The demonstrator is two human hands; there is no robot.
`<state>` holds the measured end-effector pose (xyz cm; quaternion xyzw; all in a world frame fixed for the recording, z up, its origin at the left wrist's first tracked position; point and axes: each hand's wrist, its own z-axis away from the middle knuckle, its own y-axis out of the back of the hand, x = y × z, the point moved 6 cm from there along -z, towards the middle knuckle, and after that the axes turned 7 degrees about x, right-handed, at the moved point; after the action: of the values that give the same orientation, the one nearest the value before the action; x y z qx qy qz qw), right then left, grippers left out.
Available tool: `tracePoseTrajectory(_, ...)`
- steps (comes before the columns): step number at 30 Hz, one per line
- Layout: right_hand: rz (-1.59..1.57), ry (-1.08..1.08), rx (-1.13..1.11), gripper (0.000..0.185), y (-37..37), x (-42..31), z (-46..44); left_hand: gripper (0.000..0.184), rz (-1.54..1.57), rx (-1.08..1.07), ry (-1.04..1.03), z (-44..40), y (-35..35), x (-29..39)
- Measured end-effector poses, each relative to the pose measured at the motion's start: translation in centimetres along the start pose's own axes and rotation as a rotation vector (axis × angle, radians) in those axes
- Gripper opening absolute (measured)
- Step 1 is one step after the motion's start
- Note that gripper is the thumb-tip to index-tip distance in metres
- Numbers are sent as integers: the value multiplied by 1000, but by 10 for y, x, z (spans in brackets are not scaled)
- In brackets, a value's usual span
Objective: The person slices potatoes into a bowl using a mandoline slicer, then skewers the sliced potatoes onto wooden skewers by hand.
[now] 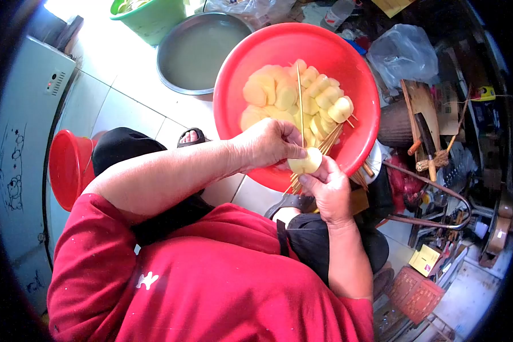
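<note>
Between the thumb and fingers of my left hand point(271, 141) is a thin bamboo skewer point(300, 102), its long end pointing away from me over the basin. My right hand point(328, 188) pinches round, pale-yellow potato slices point(305, 161) at the skewer's near end. How far the skewer's tip goes into them is hard to see. Both hands are over the near rim of a red basin point(233, 74). In it lie a heap of loose potato slices point(268, 85), rows of slices bunched on skewers point(328, 94), and a bundle of bare skewers point(329, 141).
Behind the red basin stand a dark basin of cloudy liquid point(205, 54) and a green tub point(154, 20). A red bucket point(68, 171) is beside my knee. To the right are a plastic bag point(404, 54), a curved metal frame point(439, 188) and a wooden board point(422, 108).
</note>
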<state>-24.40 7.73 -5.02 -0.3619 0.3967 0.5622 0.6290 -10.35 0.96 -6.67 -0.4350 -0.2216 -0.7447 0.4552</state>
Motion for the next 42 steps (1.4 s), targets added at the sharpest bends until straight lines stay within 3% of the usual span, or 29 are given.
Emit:
tracePoseTrajectory(4, 50, -18, -14, 29, 8, 4, -4, 18, 31, 119, -1, -13, 23, 9)
tracePoseTrajectory(7, 5, -29, 26, 22, 14, 0, -3, 27, -699, 473, -465, -26, 51, 28)
tracePoseTrajectory(8, 9, -17, 26, 22, 13, -1, -3, 27, -698, 473, -467, -26, 48, 30)
tracePoseTrajectory(10, 13, -6, 28, 21, 14, -2, -2, 27, -1121, 348, -193, -30, 39, 19)
tracePoseTrajectory(13, 30, -3, -16, 21, 12, 0, -1, 23, -1128, 393, -355, -34, 37, 14)
tracePoseTrajectory(20, 54, -5, -33, 22, 10, 0, 3, 20, -1264, 365, -409, -38, 39, 17)
tracePoseTrajectory(23, 43, -29, -77, 22, 7, 1, 5, 21, -1345, 388, -522, -32, 40, 27)
tracePoseTrajectory(25, 35, -43, -103, 23, 7, 3, 5, 23, -961, 493, -388, -29, 55, 32)
tracePoseTrajectory(27, 36, -59, -164, 24, 5, 7, 8, 21, -582, 485, -501, -48, 77, 27)
tracePoseTrajectory(29, 34, -64, -166, 26, 4, 6, 11, 19, 139, 478, -179, -34, 86, 39)
tracePoseTrajectory(30, 29, -72, -179, 27, 4, 6, 11, 20, 249, 481, -174, -31, 91, 43)
tracePoseTrajectory(36, -21, -89, -219, 31, 0, 2, 14, 23, 481, 467, -217, -28, 103, 49)
tracePoseTrajectory(42, -37, -102, -217, 31, -1, -1, 15, 20, 511, 447, -289, -31, 106, 51)
